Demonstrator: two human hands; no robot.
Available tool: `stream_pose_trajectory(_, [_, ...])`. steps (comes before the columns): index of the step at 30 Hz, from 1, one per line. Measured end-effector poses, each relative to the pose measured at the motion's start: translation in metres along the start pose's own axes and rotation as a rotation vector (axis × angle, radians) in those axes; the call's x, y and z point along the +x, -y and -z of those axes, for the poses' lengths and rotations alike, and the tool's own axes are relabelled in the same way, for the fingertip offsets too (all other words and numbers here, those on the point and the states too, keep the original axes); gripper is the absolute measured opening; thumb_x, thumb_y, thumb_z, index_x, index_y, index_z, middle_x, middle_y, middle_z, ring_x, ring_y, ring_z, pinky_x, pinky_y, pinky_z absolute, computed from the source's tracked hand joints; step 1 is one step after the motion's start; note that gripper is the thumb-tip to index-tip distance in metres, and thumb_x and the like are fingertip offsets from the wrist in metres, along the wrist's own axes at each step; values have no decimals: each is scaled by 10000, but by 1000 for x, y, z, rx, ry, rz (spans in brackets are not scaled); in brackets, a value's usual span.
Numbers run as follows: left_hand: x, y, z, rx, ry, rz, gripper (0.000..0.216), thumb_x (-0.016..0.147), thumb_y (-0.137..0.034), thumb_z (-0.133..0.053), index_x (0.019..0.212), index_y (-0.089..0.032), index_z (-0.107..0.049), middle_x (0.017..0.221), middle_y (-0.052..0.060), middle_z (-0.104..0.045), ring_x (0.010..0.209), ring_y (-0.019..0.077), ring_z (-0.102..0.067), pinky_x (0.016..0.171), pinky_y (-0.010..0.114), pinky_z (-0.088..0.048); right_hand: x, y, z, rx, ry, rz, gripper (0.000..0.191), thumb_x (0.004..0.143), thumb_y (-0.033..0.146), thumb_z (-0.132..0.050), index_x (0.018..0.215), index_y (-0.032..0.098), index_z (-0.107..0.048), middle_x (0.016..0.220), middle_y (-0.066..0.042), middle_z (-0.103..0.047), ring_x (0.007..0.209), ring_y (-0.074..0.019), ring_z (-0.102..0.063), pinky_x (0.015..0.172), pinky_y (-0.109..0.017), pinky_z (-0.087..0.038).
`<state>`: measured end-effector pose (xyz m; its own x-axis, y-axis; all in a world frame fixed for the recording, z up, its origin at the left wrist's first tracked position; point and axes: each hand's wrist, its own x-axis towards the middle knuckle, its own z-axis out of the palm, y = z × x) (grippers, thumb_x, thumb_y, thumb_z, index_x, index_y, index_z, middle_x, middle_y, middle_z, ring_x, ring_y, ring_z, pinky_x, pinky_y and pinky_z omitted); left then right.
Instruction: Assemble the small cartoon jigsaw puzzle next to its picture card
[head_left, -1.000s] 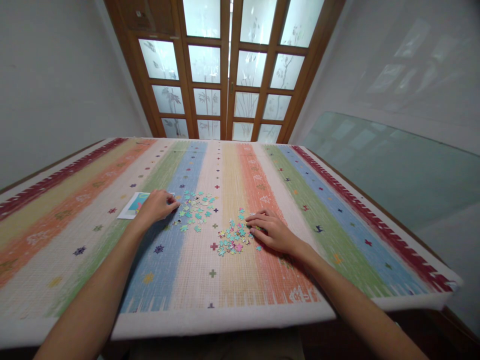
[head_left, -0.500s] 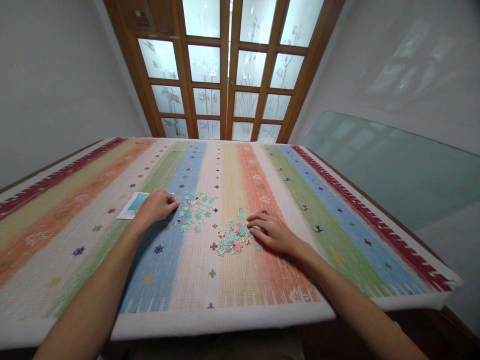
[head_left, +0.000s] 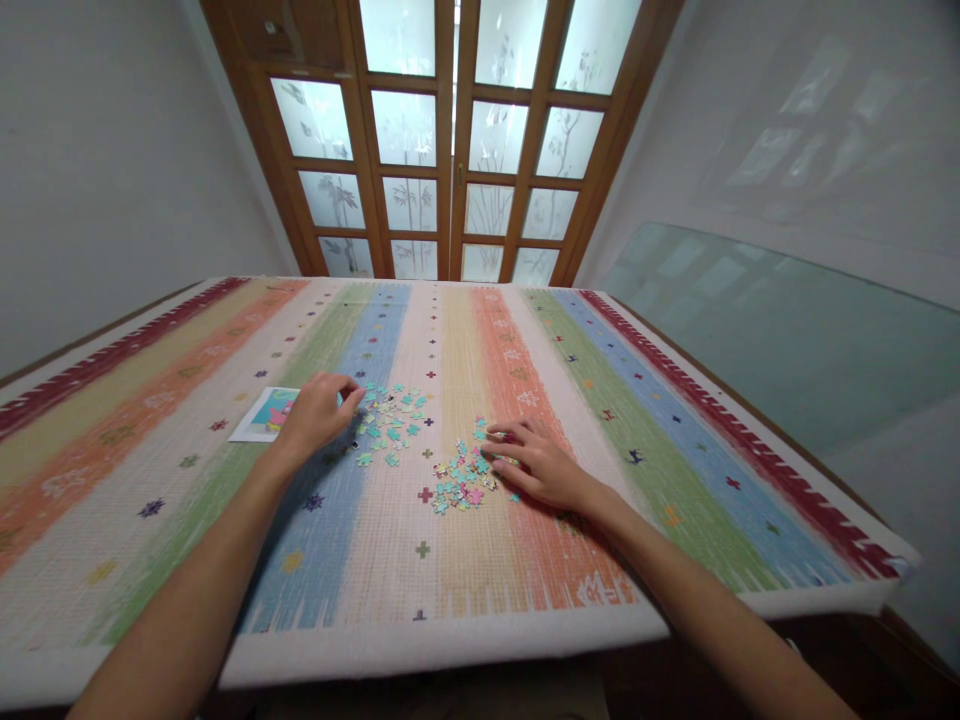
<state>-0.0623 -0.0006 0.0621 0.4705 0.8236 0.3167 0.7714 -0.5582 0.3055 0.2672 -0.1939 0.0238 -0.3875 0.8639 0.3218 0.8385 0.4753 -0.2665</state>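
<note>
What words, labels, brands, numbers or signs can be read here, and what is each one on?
None can be read.
Small pale patch on the door's brown panel: too small to tell whether it bears writing.
Picture card, partly hidden by the left hand: no legible words on the visible part.
Puzzle pieces: too small to make out any marking.
Tablecloth: crosses and other motifs, no legible lettering.

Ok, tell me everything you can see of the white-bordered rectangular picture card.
The white-bordered rectangular picture card looks like printed paper, teal with a pink shape and some yellow. It lies flat, picture side up, on the striped multicoloured cloth. The person's bare left hand hides its right part; whether they touch is unclear.
</note>
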Motion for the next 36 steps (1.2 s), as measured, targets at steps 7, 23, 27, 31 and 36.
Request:
stream_pose_trajectory(7, [-16,-48,-19,-169,99,-316,263,992,-348,-472,900,-193,-663,805,54,-696,713,197,-571,879,383,-420,1,4,0,-29,42,-8,303,1047,338,-556,1294,262,-713,1391,-125,-608,1210,-303,-527,1059,-536,-446])
stream_pose_trajectory(23, [-38,-78,-38,-258,320,-660,201,1011,-321,-579,927,-208,-723,863,51,-683,813,196,-604,854,394,-383,-1,6,7,88,27,58,224,1015,307,-607,1157,252,-772,1313,-118,-657,1220,-293,-534,1069,-532,-447])
stream_pose_trajectory(27, [-38,-76,-40,-248,320,-663,217,1020,-330,-560,924,-211,-714,869,52,-687,822,196,-598,848,390,-385,-1,3,7,83,-19,37,191,1003,318,-626,1074,236,-784,1268,-118,-665,1177,-291,-543,1049,-522,-457])
stream_pose_trajectory(31, [-38,-77,-41,-221,318,-676,243,1034,-305,-503,945,-207,-707,880,62,-688,836,199,-592,849,380,-394,0,5,9,74,-3,32,221,1004,320,-622,1150,243,-770,1276,-119,-657,1183,-290,-543,1053,-516,-457])
stream_pose_trajectory(36, [-38,-78,-40,-233,300,-694,260,1037,-251,-446,964,-199,-690,894,65,-686,847,201,-592,825,372,-394,0,8,9,66,96,79,303,1015,310,-609,1295,291,-723,1368,-103,-627,1252,-298,-500,1075,-529,-437])
